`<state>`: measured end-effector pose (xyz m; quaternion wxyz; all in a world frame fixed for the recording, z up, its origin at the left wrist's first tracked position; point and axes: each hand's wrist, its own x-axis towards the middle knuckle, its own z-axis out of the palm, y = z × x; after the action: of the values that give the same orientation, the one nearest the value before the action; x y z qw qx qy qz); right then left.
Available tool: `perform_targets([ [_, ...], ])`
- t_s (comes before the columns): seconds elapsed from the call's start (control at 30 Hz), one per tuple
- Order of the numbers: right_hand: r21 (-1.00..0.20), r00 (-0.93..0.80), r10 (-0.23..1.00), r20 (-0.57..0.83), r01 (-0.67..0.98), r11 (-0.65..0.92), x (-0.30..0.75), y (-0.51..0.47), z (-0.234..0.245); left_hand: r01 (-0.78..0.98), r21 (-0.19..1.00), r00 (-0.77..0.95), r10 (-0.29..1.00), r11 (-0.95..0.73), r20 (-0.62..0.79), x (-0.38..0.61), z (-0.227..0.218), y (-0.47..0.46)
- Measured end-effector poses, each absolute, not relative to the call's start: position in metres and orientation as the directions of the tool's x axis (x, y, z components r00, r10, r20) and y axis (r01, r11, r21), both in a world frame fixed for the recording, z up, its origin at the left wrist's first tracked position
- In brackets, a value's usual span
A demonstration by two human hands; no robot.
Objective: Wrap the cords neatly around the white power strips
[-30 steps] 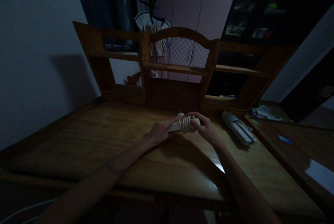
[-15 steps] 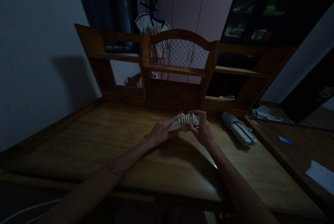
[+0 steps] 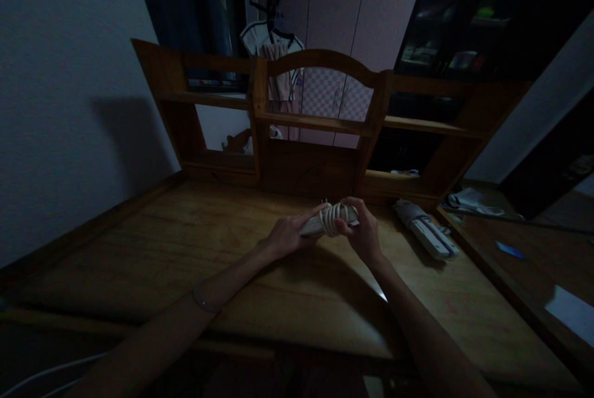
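Note:
A pale power strip point(image 3: 312, 226) with its cord point(image 3: 330, 220) wound round it in several turns is held just above the wooden desk point(image 3: 195, 249). My left hand point(image 3: 286, 236) grips its left end, the thumb along the top. My right hand point(image 3: 363, 229) is closed round the right end, with fingers over the far side and the thumb pressed on the cord coils. Plug prongs point(image 3: 324, 200) stick up at the far side of the coils. A second white power strip point(image 3: 429, 236), its grey cord wound round one end, lies on the desk to the right.
A wooden shelf unit point(image 3: 315, 125) rises along the desk's back edge. To the right, a lower brown surface point(image 3: 533, 268) bears a blue card point(image 3: 509, 249) and a white paper sheet point(image 3: 573, 314). A wall point(image 3: 69, 107) borders the left side.
The right thumb and fingers have shifted slightly on the cord coils, and the held strip has turned a little. Both hands keep their hold at nearly the same place.

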<state>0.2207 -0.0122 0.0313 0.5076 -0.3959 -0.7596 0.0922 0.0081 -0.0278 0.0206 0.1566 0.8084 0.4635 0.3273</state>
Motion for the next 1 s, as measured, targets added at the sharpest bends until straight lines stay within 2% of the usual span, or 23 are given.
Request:
perform_targets([
  [0.1,-0.550,-0.184,0.695,0.695,0.486,0.679,0.221,-0.013,0.035,0.571,0.610,0.365,0.836,-0.549,0.410,0.010,0.021,-0.028],
  [0.23,-0.611,-0.235,0.705,0.669,0.366,0.702,0.221,-0.016,0.043,0.386,0.772,0.312,0.859,-0.505,0.406,0.016,0.019,-0.027],
  [0.33,-0.677,-0.233,0.740,0.632,0.299,0.672,0.218,-0.019,0.048,0.255,0.878,0.350,0.885,-0.405,0.306,0.017,0.019,-0.026],
  [0.47,-0.774,-0.176,0.804,0.567,0.220,0.594,0.216,-0.020,0.052,0.070,0.983,0.518,0.848,-0.171,0.110,0.017,0.018,-0.029],
  [0.6,-0.840,-0.196,0.859,0.473,0.193,0.507,0.221,-0.014,0.053,-0.041,0.998,0.588,0.807,-0.042,0.059,0.017,0.014,-0.030],
  [0.77,-0.880,-0.304,0.878,0.369,0.190,0.435,0.227,-0.010,0.051,-0.010,1.000,0.598,0.801,-0.019,0.021,0.016,0.011,-0.028],
  [1.0,-0.863,-0.267,0.880,0.394,0.222,0.454,0.228,-0.010,0.050,0.018,0.999,0.585,0.811,-0.036,0.019,0.015,0.010,-0.026],
])
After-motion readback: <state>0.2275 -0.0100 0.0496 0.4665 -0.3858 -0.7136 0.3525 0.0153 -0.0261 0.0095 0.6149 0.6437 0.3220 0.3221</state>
